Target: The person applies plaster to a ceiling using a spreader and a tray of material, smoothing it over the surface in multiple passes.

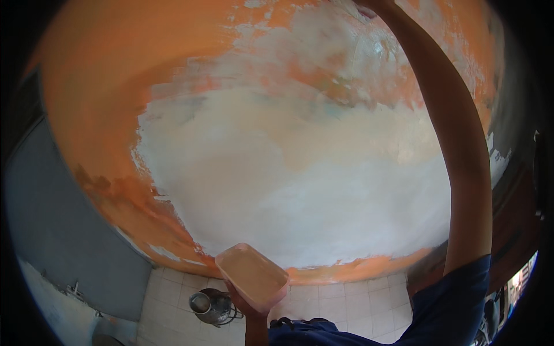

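- Head view: a shallow rectangular tub (pixel 252 274) with rounded corners and a pinkish rim, placed at the lower centre in front of the wall's foot; its broad tan face is tilted, and its contents, if any, cannot be told.
- Left hand (pixel 237 299), clamped on the tub, gripping it from below and along its near left side; part of the hand is hidden by the tub.
- Pale item (pixel 352 8), partly cut off by the upper edge, at the upper part of the wall; its exact kind cannot be told.
- Right hand (pixel 369 4), raised at the end of the outstretched right arm (pixel 456 135) and just beside the pale item; the upper edge crops it, so whether its fingers are together or apart cannot be told.
- White coating (pixel 311 190), dense and smooth across the middle of the wall, thin and streaked above, with ragged left margins.
- Orange wall (pixel 109 75), bare of white at the left and along the base, with brownish smudges low on the left.
- Dark blue sleeve (pixel 456 300), short, around the right upper arm.
- Dark round-bellied pot (pixel 219 307), with a wide circular mouth, on the pale tiled floor (pixel 360 297), near the left hand.
- Grey panel (pixel 63 213), at the left beside the orange wall.
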### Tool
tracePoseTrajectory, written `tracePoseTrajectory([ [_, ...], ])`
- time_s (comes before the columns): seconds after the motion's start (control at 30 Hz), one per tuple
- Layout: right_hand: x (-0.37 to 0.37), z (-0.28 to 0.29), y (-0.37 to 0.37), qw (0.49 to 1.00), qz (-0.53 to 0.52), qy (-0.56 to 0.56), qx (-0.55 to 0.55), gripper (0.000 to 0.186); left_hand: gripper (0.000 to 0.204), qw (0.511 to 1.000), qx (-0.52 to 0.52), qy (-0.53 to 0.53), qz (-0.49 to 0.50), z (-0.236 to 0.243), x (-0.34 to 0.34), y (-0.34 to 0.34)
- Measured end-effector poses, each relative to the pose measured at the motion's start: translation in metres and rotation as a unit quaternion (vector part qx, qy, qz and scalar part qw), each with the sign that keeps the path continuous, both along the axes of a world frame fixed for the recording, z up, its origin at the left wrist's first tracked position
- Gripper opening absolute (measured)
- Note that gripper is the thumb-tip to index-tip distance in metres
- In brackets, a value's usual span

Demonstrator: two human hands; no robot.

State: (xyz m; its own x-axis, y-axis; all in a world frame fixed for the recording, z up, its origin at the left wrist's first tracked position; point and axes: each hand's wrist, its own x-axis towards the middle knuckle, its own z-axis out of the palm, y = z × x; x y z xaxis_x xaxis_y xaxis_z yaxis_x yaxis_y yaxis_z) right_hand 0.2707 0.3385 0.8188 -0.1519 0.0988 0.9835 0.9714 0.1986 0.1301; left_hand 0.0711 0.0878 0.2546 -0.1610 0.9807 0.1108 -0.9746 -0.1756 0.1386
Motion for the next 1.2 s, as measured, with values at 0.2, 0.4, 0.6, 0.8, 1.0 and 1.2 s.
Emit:
tracePoseTrajectory([
  [0.2,-0.023,-0.091,0.008,0.982,0.086,-0.124,-0.115,0.026,0.060,0.995,0.035,0.071,0.054,0.000,-0.006,-0.003],
  [0.4,-0.052,-0.121,0.025,0.986,0.081,-0.092,-0.113,0.023,0.059,0.994,-0.040,0.081,0.069,0.014,-0.009,-0.004],
  [0.6,-0.029,-0.032,0.030,0.999,0.045,0.002,0.029,0.020,0.060,0.997,-0.023,0.037,0.060,0.004,-0.009,-0.010],
  [0.8,-0.021,-0.081,-0.014,0.995,0.044,-0.083,-0.042,0.021,0.062,0.999,0.001,-0.007,0.046,-0.003,-0.019,-0.023],
  [1.0,-0.021,-0.194,-0.015,0.974,0.039,-0.139,-0.177,0.030,0.053,0.996,-0.063,0.020,0.066,0.021,-0.009,-0.031],
  [1.2,-0.009,-0.142,0.028,0.992,0.056,-0.082,-0.081,0.033,0.063,0.992,-0.015,0.104,0.063,-0.001,-0.006,-0.016],
])
